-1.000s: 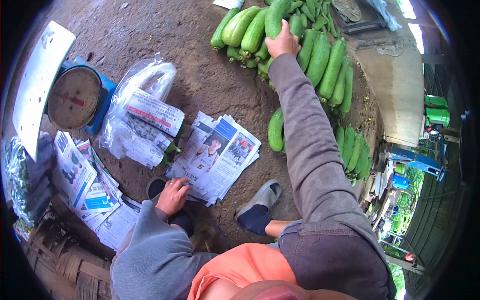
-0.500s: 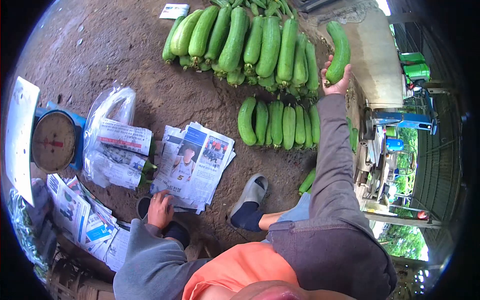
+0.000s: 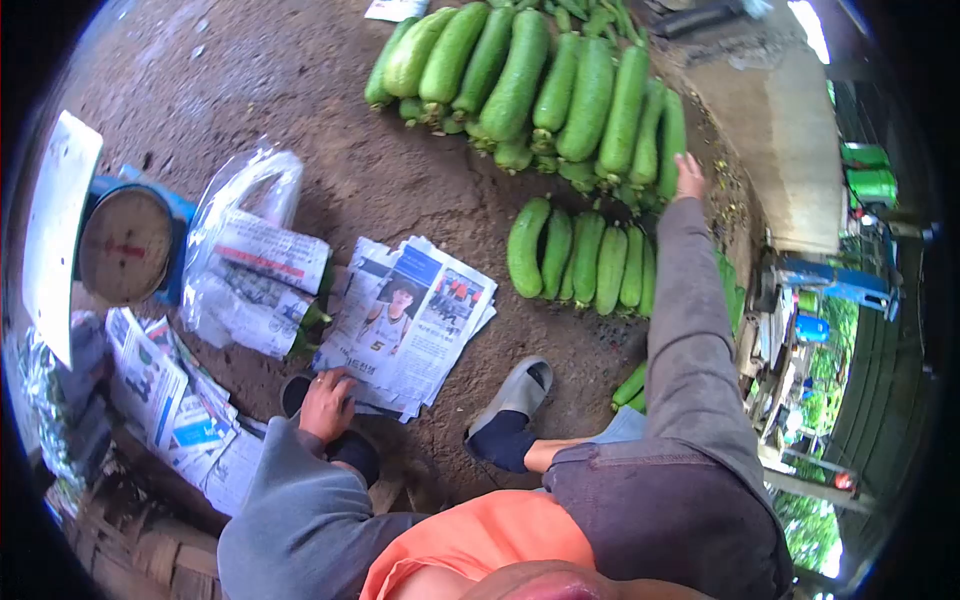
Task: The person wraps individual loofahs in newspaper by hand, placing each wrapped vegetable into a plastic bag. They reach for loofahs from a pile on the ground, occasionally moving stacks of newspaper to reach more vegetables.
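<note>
My right hand (image 3: 690,178) is at the right end of the large row of long green sponge gourds (image 3: 520,75), its partly visible fingers apart beside the end gourd (image 3: 672,145). No gourd shows in its grasp. My left hand (image 3: 327,402) lies open at the near edge of a stack of newspaper sheets (image 3: 425,320), fingers on the paper and a ring on one finger. A second, smaller row of gourds (image 3: 610,268) lies nearer to me, partly behind my right sleeve. Newspaper-wrapped gourds (image 3: 265,270) lie left of the stack, on clear plastic bags.
A blue dial scale (image 3: 125,245) with a white pan (image 3: 62,235) stands at the left. More newspapers (image 3: 170,400) are piled below it. Another gourd (image 3: 630,385) lies by my right knee. A concrete slab (image 3: 790,140) and a blue metal object (image 3: 835,282) are at the right.
The gourd that my right hand held up is out of that hand, which has come down to the row's right end. My left hand stays at the newspapers. The view has shifted slightly.
</note>
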`<control>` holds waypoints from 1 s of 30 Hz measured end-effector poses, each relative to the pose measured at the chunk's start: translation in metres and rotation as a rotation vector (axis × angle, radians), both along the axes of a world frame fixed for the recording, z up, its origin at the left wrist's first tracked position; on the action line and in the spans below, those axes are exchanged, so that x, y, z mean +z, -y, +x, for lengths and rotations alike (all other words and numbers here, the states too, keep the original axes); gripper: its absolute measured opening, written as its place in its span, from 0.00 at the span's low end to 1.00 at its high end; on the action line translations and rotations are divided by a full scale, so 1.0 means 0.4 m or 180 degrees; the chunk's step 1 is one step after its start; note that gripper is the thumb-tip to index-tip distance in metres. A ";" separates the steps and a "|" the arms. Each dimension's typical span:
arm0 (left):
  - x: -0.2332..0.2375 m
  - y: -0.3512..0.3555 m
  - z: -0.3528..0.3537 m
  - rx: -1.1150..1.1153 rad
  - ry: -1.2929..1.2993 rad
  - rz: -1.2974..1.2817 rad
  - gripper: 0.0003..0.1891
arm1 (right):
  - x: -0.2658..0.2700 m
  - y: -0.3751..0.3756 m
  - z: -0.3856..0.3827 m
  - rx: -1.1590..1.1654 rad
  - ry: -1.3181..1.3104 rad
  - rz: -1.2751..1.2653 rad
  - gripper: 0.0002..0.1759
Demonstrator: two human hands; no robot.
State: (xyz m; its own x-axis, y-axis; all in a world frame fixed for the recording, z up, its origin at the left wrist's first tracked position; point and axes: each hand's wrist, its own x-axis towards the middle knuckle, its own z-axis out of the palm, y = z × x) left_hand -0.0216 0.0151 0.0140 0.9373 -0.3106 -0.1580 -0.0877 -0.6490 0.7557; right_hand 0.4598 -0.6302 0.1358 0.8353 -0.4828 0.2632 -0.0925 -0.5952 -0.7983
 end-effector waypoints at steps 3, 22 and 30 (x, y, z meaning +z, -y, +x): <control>-0.003 -0.002 -0.002 -0.0016 0.0097 0.0058 0.18 | 0.095 -0.115 0.048 -0.0274 0.0290 -0.1746 0.26; -0.024 0.001 0.016 -0.1223 0.0442 0.0651 0.18 | 0.035 -1.100 0.032 0.3565 -0.0005 -0.4915 0.32; -0.036 0.016 0.053 -0.1374 0.0398 0.1170 0.29 | 0.219 -0.951 -0.043 0.1906 0.0939 0.1112 0.26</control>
